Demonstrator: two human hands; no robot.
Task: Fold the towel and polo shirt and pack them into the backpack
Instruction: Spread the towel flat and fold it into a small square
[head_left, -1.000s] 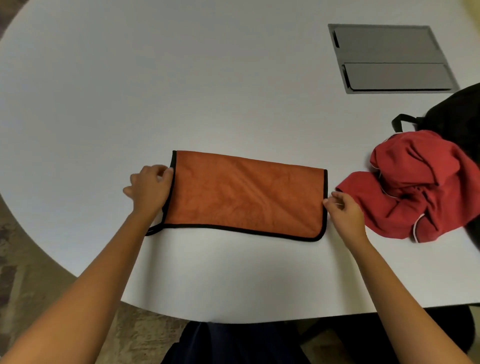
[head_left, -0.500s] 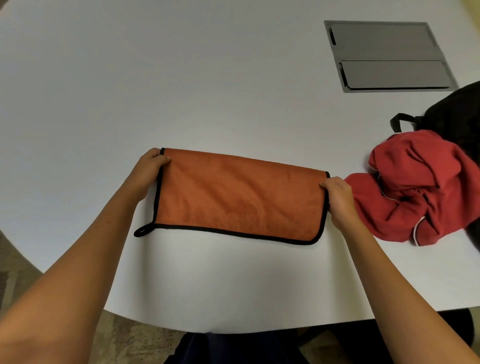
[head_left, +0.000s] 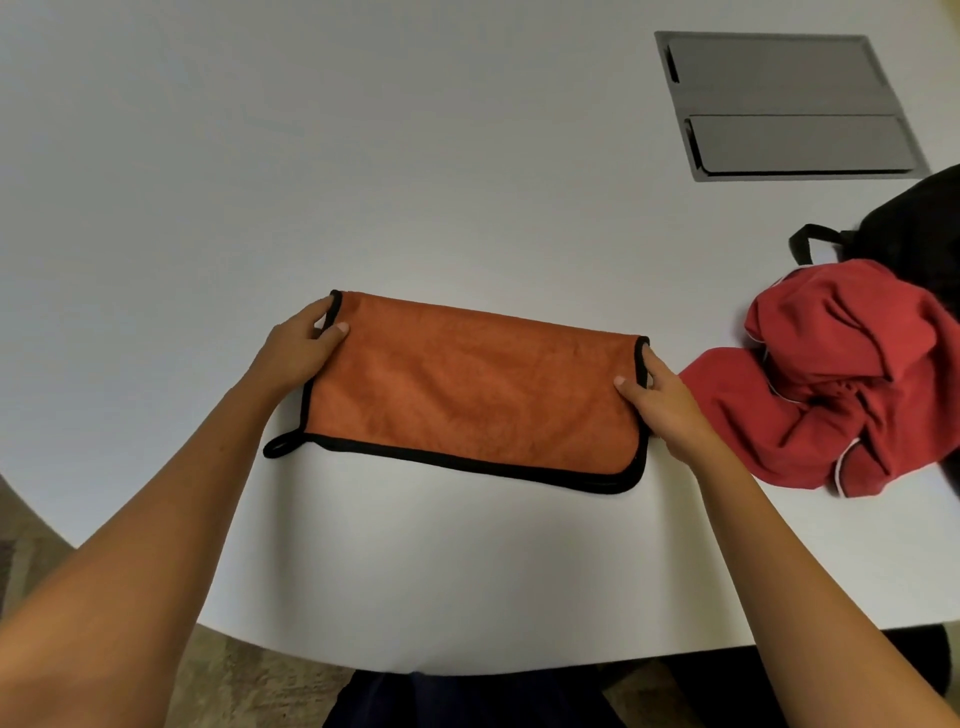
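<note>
Fingers of the left hand pinch the orange towel at its left edge; the right hand pinches its right edge, thumb on top; the towel lies folded flat on the white surface; the crumpled red polo shirt sits just right, against the black backpack.

An orange towel edged in black lies folded in a long flat rectangle on the white table, a small black loop at its near left corner, while a red polo shirt sits crumpled just right of it, against a black backpack.
</note>
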